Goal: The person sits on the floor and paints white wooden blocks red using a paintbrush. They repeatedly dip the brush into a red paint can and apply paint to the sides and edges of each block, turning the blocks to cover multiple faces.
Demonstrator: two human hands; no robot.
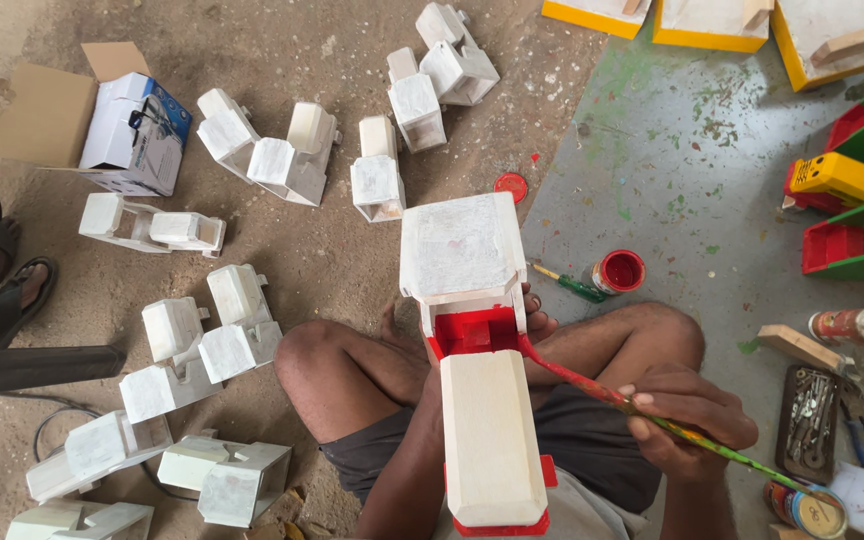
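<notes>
The wooden toy truck (477,370) lies nearest the camera, propped over the person's crossed legs with its long axis running straight away from the body: the pale, unpainted block end sits low in the lap, and the white-primed box end points out toward the floor. Between those two parts is a recess already coated bright red, and a red strip shows along the bottom edge at the near end. The right hand (687,420) is clenched around a paint-smeared brush (642,410), gripping it about mid-handle; the brush slants up and to the left from that hand, so its red tip meets the right side of the red recess. The truck therefore lies left of and slightly ahead of the gripping hand. The left hand (537,320) is mostly hidden behind the truck; only fingers show curling round its right side at the recess, steadying it. A small open pot of red paint (620,271) stands on the floor just beyond the right knee, with a green-handled brush (567,284) lying beside it. Many white-primed toy trucks (282,150) lie scattered on the sandy ground to the left.
</notes>
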